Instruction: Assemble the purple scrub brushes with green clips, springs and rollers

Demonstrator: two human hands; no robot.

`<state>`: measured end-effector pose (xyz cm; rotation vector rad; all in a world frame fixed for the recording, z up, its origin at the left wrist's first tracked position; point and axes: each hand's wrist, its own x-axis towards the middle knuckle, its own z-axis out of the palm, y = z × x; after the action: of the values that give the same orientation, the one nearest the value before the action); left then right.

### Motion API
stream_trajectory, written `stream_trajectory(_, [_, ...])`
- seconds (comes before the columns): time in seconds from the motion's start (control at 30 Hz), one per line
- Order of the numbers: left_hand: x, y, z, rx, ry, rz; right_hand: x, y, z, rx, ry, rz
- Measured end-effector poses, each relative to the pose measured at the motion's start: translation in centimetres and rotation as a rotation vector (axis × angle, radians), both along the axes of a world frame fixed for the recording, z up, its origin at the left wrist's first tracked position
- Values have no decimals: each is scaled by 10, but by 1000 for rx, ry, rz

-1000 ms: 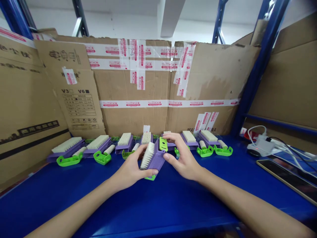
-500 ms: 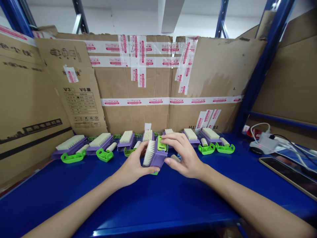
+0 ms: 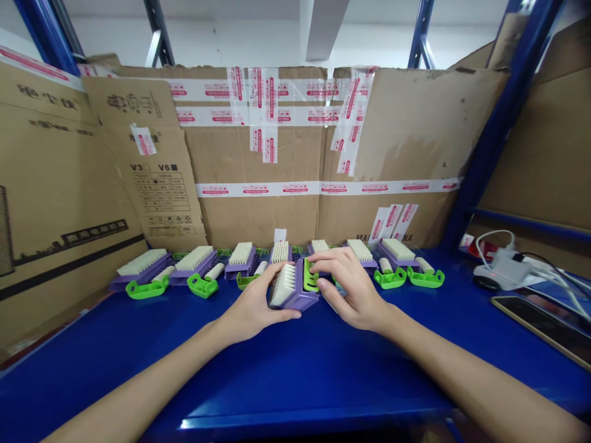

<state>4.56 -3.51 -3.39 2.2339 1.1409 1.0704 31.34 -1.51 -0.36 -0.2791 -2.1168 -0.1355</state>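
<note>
Just above the middle of a glossy blue table (image 3: 295, 381), the left hand (image 3: 253, 307) holds a purple block-shaped brush (image 3: 290, 289) with dense cream bristles, its thumb laid along the lower near edge and its fingers mostly hidden behind. The right hand (image 3: 353, 292) is partly curled, with a narrow space between thumb and forefinger; its fingertips meet a bright green slotted plate (image 3: 310, 277) at the brush's right end, though whether they grip it I cannot tell. The brush is tilted clear of the table, its bristles facing left and its purple side turned toward the viewer.

Beyond the hands, a row of similar purple brushes (image 3: 196, 259) lies bristles up along the back of the table. Curved bright green plastic pieces (image 3: 146, 289) and short cream cylinders (image 3: 215, 271) lie in front of and between them. Behind stands a brown cardboard wall (image 3: 258, 218) crossed with red-and-white printed tape. Off to the right, a white power adapter (image 3: 501, 272) with cables sits beyond a dark-screened phone (image 3: 542, 326), near a blue metal post (image 3: 498, 141).
</note>
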Motion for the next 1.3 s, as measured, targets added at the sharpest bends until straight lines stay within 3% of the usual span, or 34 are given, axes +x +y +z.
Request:
stream_trajectory(0.13, [-7, 1, 5, 12, 54, -11, 3, 2, 3, 31, -89, -44])
stream_trajectory(0.3, [-18, 4, 19, -104, 89, -79, 8, 2, 12, 69, -211, -60])
stream_trajectory(0.47, [-22, 9, 22, -266, -21, -201, 9, -1, 21, 101, -299, -37])
stream_trajectory(0.67, [-26, 13, 21, -412, -102, -308, 10, 0, 20, 69, -306, -47])
stream_trajectory(0.87, [-37, 18, 24, -408, -12, -327, 8, -6, 16, -19, -286, 50])
stream_trajectory(1.3, [-39, 15, 22, -553, -117, -449, 0, -18, 12, 77, -232, 85])
